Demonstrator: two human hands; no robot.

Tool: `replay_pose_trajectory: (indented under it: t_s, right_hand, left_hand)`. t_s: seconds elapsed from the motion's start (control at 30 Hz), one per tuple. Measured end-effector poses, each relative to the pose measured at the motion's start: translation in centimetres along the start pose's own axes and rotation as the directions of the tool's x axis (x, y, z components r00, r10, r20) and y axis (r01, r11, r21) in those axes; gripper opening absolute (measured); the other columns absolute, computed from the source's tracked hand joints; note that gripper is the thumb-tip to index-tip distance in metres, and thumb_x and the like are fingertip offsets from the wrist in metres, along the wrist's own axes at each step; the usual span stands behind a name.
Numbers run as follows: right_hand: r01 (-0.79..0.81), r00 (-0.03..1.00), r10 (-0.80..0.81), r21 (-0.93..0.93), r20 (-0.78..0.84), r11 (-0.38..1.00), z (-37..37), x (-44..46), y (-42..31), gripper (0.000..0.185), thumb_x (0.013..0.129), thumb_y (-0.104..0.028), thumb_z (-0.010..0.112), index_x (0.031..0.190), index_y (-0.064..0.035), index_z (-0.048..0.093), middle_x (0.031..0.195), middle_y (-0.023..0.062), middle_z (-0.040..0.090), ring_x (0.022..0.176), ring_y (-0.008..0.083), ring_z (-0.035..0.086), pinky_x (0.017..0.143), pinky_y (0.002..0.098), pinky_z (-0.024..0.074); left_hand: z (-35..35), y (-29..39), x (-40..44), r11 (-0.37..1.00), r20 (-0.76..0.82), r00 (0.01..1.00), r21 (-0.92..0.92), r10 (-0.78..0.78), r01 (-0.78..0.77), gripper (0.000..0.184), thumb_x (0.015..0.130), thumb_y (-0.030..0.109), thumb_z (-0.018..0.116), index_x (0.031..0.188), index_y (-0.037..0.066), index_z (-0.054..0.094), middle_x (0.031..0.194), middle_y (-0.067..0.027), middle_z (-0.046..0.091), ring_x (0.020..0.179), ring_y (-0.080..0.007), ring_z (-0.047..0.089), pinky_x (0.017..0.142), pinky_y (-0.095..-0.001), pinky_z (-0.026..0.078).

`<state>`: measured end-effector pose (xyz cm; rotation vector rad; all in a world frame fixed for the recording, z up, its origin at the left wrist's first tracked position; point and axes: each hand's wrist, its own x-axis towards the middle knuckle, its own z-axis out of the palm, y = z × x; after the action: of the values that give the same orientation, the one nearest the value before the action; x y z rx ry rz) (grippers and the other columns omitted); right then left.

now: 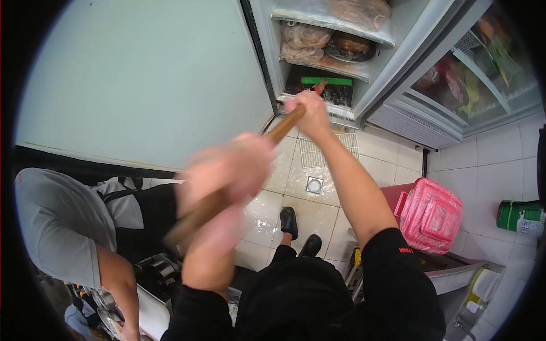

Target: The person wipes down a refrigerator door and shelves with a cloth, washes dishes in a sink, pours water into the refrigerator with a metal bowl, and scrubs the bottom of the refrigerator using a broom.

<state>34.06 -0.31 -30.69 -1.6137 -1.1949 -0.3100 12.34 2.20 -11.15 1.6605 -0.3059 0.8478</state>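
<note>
My left hand [227,170], blurred by motion, is wrapped round the near part of a wooden handle [284,125]. Farther along the same handle, my right hand [310,113] grips it close to the open fridge. At the handle's far end a green brush head [327,81] lies in the fridge's bottom compartment, on a dark, wet-looking surface. Above it, bagged food [307,35] and a dark round dish [350,46] rest on a frosted shelf [341,65].
A large pale door [142,74] stands at the left. Below it is a co-worker in a grey shirt [57,227]. At the right are a glass-door fridge [455,85], a pink wrapped container [435,216] and a green can [517,217]. A wire rack [313,153] lies on the wet floor.
</note>
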Motion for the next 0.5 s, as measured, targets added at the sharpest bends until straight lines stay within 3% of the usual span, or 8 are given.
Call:
replay_pose_trajectory:
  t_s: [0.07,0.1,0.17,0.23,0.33,0.4,0.5]
  right_hand:
    - [-0.151,0.988,0.148,-0.072,-0.035,0.986,1.0,-3.5,6.4,0.027,0.077,-0.015,0.075,0.063,-0.0059,0.053,0.064,0.0106,0.057,0.065,0.0321,0.057,0.061,0.0415,0.0447]
    - [-0.156,0.987,0.154,-0.066,-0.044,0.985,0.8,-3.8,5.8,0.027,0.077,-0.015,0.075,0.063,-0.0060,0.053,0.065,0.0105,0.057,0.066,0.0321,0.057,0.062,0.0422,0.0448]
    - [-0.174,0.983,0.169,-0.063,-0.075,0.983,0.9,-5.4,3.0,0.027,0.077,-0.015,0.074,0.063,-0.0061,0.053,0.065,0.0103,0.058,0.067,0.0322,0.057,0.064,0.0434,0.0449]
    - [-0.087,0.996,0.088,0.014,-0.013,0.996,0.2,-4.3,-2.8,0.027,0.076,-0.013,0.073,0.063,-0.0062,0.051,0.066,0.0106,0.058,0.068,0.0324,0.057,0.067,0.0445,0.0444]
    - [-0.021,0.999,0.022,0.026,-0.024,0.999,-0.8,0.2,-8.3,0.026,0.076,-0.013,0.072,0.062,-0.0061,0.051,0.066,0.0115,0.057,0.069,0.0334,0.057,0.070,0.0448,0.0440]
    - [-0.028,0.995,0.028,-0.001,-0.099,1.000,-0.2,1.9,-7.3,0.026,0.076,-0.013,0.072,0.062,-0.0060,0.051,0.065,0.0118,0.055,0.068,0.0340,0.056,0.069,0.0442,0.0436]
    - [-0.124,0.945,0.149,0.104,-0.290,0.987,4.6,0.4,3.1,0.024,0.075,-0.012,0.071,0.063,-0.0058,0.052,0.065,0.0130,0.055,0.068,0.0344,0.056,0.066,0.0436,0.0433]
  left_hand:
    - [3.3,-7.4,-2.1,0.997,-0.037,0.997,0.040,-0.061,0.062,0.026,0.076,0.017,0.057,0.066,0.005,0.037,0.063,-0.0076,0.040,0.056,-0.0262,0.041,0.066,-0.0413,0.045]
    - [3.2,-6.9,-2.3,0.996,-0.067,0.994,0.012,-0.086,0.087,0.026,0.076,0.018,0.057,0.066,0.005,0.037,0.063,-0.0071,0.041,0.056,-0.0259,0.041,0.066,-0.0411,0.045]
    - [2.1,-3.5,-2.0,0.992,-0.105,0.988,-0.066,-0.112,0.106,0.028,0.079,0.022,0.057,0.066,0.005,0.039,0.061,-0.0053,0.042,0.055,-0.0241,0.043,0.064,-0.0398,0.044]
    - [0.0,2.3,-0.8,0.969,-0.132,0.974,-0.189,-0.184,0.157,0.034,0.086,0.030,0.058,0.066,0.008,0.042,0.058,-0.0023,0.043,0.052,-0.0202,0.044,0.060,-0.0359,0.042]
    - [-2.2,8.7,2.7,0.985,0.063,0.997,-0.170,0.046,-0.034,0.024,0.079,0.021,0.061,0.068,0.012,0.042,0.057,-0.0036,0.045,0.048,-0.0189,0.038,0.057,-0.0370,0.039]
    - [-2.4,5.8,2.8,0.995,0.136,0.987,-0.063,0.086,-0.078,0.022,0.078,0.020,0.060,0.068,0.011,0.042,0.058,-0.0042,0.045,0.050,-0.0195,0.040,0.058,-0.0374,0.041]
    - [-0.1,-6.2,-1.7,0.974,0.019,0.999,0.226,-0.035,0.030,0.032,0.085,0.029,0.059,0.069,0.007,0.042,0.061,-0.0054,0.043,0.055,-0.0214,0.045,0.070,-0.0420,0.047]
